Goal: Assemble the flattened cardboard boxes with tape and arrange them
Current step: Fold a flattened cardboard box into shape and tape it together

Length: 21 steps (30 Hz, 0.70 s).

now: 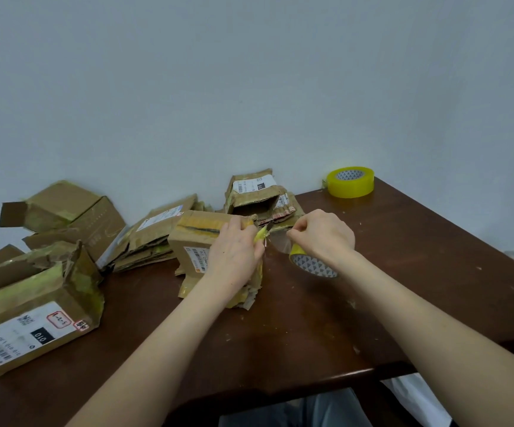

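Observation:
A small worn cardboard box (194,241) stands at the middle of the brown table (311,328), with yellowish tape along its top seam. My left hand (234,254) rests against the box's right side and grips a yellow-handled cutter (261,234), whose blade points at a clear strip of tape stretched to the right. My right hand (326,237) holds a yellow tape roll (309,261) and pulls that strip taut from the box. The strip itself is barely visible.
A second yellow tape roll (350,181) lies at the table's far right corner. Taped boxes (34,309) crowd the left side, flattened cardboard (154,232) lies behind, and an open box (258,195) stands against the wall. The table's front edge is near my lap.

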Tool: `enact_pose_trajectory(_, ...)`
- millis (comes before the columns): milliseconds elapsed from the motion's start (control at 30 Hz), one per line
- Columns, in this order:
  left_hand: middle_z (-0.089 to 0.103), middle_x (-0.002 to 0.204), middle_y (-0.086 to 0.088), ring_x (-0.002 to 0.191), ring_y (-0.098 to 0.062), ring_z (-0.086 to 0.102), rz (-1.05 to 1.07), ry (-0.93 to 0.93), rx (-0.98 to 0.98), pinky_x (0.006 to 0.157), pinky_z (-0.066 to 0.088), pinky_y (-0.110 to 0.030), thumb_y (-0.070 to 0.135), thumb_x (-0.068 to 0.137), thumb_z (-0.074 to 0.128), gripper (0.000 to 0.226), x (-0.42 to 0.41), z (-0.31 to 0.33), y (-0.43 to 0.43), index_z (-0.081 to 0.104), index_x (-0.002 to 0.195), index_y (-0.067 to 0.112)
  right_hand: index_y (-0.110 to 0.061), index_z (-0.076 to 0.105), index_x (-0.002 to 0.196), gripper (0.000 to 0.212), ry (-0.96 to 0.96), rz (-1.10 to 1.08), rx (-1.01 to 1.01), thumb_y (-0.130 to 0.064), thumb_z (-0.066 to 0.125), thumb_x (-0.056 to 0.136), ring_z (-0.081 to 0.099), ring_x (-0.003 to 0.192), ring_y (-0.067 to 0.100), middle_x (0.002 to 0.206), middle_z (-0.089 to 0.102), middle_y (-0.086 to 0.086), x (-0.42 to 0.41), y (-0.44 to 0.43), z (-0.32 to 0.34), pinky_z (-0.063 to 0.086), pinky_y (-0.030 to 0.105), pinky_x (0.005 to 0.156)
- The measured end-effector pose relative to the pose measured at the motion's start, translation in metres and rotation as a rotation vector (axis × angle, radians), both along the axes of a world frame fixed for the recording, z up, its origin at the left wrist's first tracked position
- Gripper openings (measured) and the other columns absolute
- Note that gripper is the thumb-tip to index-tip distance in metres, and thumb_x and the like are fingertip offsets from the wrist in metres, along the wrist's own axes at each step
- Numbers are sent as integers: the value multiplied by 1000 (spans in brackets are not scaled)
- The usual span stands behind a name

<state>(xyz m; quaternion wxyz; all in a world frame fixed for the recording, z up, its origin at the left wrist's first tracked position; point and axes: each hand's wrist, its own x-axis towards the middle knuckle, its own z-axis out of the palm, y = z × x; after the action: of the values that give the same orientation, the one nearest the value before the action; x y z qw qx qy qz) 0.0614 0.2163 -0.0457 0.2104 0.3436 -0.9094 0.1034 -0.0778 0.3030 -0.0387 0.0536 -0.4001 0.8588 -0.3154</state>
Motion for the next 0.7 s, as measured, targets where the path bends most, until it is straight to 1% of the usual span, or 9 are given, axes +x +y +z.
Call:
enact_pose_trajectory(100, 50, 101, -5, 93, -19, 45, -5, 42, -105, 70, 43, -29, 34, 95, 47, 29, 8, 0, 5, 64, 98, 11, -29, 73, 83, 20, -11, -26, -3, -35, 56, 89, 61, 77, 22, 78, 65, -4, -1, -2, -3, 45, 27, 62)
enact_pose_trajectory(200, 55, 102, -2, 95, -19, 47, 27, -4, -198, 71, 37, -29, 38, 95, 43, 33, 10, 5, 14, 66, 102, 17, -30, 72, 84, 19, -11, -36, -5, -38, 56, 91, 57, 74, 21, 73, 59, -6, 1, -4, -7, 43, 26, 61)
enact_pose_trajectory(300, 56, 112, -1, 107, -20, 46, 92, -74, -170, 81, 39, -31, 42, 96, 36, 38, 8, 9, 16, 63, 112, 20, -32, 73, 90, 19, -6, -34, -16, -41, 56, 92, 52, 75, 21, 78, 57, -4, 4, -5, -9, 41, 27, 64)
enact_pose_trajectory(367, 54, 115, -2, 110, -20, 44, 119, -97, -133, 86, 40, -33, 43, 96, 35, 39, 7, 8, 14, 64, 112, 20, -33, 73, 93, 20, 6, -39, -22, -42, 55, 92, 52, 75, 21, 80, 58, -3, 5, -4, -9, 41, 27, 65)
enact_pose_trajectory(467, 53, 115, -2, 109, -20, 44, 140, -106, -97, 86, 40, -33, 42, 96, 35, 40, 6, 4, 14, 64, 111, 20, -33, 73, 96, 21, 45, -31, -26, -41, 53, 93, 55, 80, 22, 89, 65, -1, 8, -3, -8, 41, 27, 66)
enact_pose_trajectory(567, 54, 114, -2, 108, -20, 45, 142, -117, -90, 84, 41, -33, 41, 96, 35, 40, 2, 4, 12, 65, 111, 20, -35, 72, 99, 22, 84, -33, -36, -41, 52, 93, 63, 93, 25, 98, 70, -1, 10, -3, -7, 40, 27, 67)
enact_pose_trajectory(700, 52, 116, -4, 109, -22, 43, 137, -156, -83, 84, 40, -33, 38, 95, 37, 39, -3, 3, 10, 65, 111, 17, -35, 73, 99, 22, 108, -39, -51, -40, 52, 93, 64, 97, 26, 100, 70, -1, 13, -3, -6, 40, 27, 68)
